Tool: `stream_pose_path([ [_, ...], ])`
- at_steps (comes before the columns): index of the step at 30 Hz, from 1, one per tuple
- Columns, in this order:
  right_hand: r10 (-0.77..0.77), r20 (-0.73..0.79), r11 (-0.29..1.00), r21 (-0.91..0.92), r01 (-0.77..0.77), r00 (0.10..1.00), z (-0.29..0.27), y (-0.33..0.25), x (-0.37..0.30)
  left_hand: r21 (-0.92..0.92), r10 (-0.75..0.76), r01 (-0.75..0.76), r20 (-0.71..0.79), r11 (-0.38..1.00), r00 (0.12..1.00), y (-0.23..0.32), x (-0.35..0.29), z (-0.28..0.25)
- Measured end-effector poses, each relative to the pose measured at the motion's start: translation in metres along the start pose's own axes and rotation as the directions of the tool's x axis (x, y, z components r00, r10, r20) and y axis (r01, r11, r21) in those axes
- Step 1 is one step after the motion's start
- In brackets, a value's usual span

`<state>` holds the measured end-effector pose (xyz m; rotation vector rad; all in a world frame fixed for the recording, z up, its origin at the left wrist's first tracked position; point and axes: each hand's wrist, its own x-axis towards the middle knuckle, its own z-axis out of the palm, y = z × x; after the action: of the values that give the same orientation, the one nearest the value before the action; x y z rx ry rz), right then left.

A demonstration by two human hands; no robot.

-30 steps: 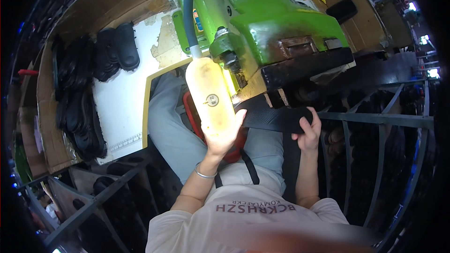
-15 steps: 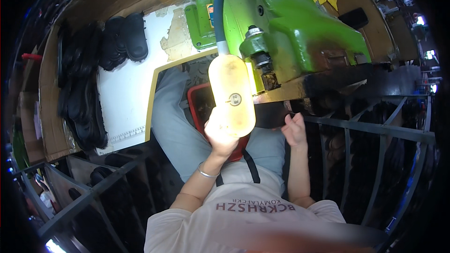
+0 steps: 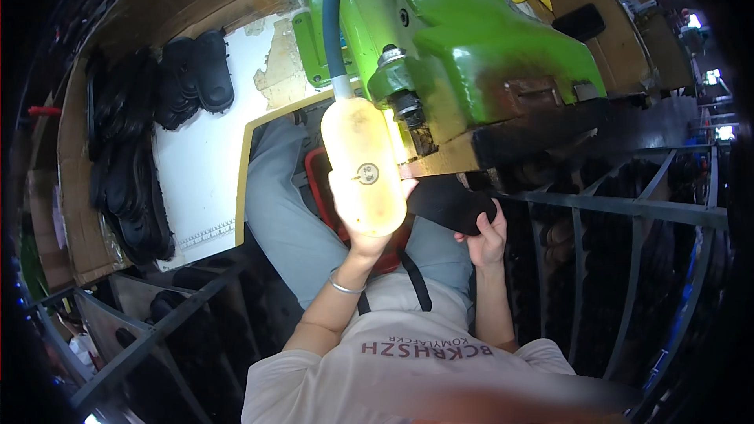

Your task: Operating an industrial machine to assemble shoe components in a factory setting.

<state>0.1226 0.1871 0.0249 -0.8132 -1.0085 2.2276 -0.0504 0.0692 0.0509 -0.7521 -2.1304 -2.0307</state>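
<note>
From here I see the black sole (image 3: 452, 202) over the person's R thigh, just below the front edge of the green machine (image 3: 479, 39). R hand (image 3: 487, 239) has it by the R end, in a narrow pinch at the edge. L hand (image 3: 366, 242) is mostly behind the glowing lamp (image 3: 364, 153); its thumb pokes out on the R side, nr the sole's other end, but can't tell if it's gripping.

Sole looks light, prob. rubber or foam: bendy, yet stiff enough to hold its shape from one end. Shouldn't break easily, & prob. not slippery on bare skin. Best hold is the edges nr each end, thumb on one face, fingers on the other.

Piled soles (image 3: 129, 188) lie on the bench (image 3: 196, 177) to the L, by the cardboard wall (image 3: 75, 188). Red bin (image 3: 316, 188) sits btwn the legs.
</note>
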Motion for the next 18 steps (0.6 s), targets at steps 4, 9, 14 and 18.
stream_pose_path([
  [4,-0.026,0.152,0.998,-0.053,0.035,0.988,0.0,-0.002,0.006,-0.411,-0.146,0.175,0.102,0.894,0.984,-0.015,-0.007,-0.015],
  [9,0.026,0.037,0.99,0.138,-0.031,0.999,-0.014,0.028,0.002,-0.48,-0.149,0.22,0.183,0.849,0.972,0.008,0.005,0.021],
  [14,-0.031,-0.072,0.998,0.044,0.034,0.997,0.003,0.002,-0.007,-0.242,0.003,0.013,0.066,0.97,0.998,-0.009,-0.004,0.01],
  [18,-0.122,-0.017,0.974,-0.194,0.116,0.992,0.011,-0.03,0.007,0.025,-0.019,0.017,0.09,1.0,0.996,0.013,0.005,-0.008],
])
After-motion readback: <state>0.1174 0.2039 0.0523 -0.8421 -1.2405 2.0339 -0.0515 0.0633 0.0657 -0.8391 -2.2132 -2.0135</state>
